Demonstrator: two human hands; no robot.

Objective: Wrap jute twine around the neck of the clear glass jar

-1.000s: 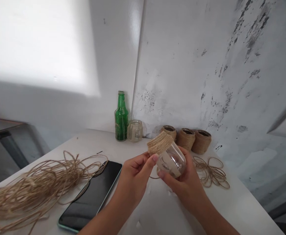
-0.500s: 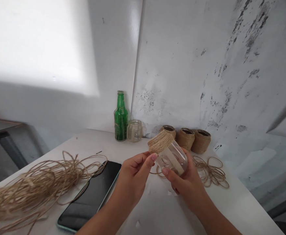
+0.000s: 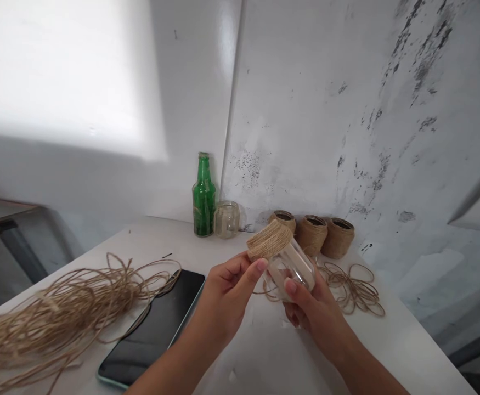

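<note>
Tilted above the table, a clear glass jar (image 3: 295, 269) has tan twine wrapped in tight rows around its mouth end (image 3: 270, 240). A pale strip runs along its bare side. My right hand (image 3: 320, 312) grips the jar's base end, thumb on the near side and fingers curled beneath. My left hand (image 3: 231, 288) is closed in a pinch at the lower edge of the wrapped band, thumb against the twine there. Part of a loose twine strand (image 3: 266, 293) shows below the jar, between the hands. The left fingertips are partly hidden behind the thumb and jar.
A large loose twine bundle (image 3: 71, 318) lies left, overlapping a phone (image 3: 157, 323). At the back stand a green bottle (image 3: 204, 206), a small glass jar (image 3: 226, 220) and three twine-wrapped jars (image 3: 311, 236). A looser twine coil (image 3: 355, 291) lies to the right.
The jar has turned about its length, so the pale strip sits further up and right. My right thumb has shifted right along the glass. The left hand stays at the band.
</note>
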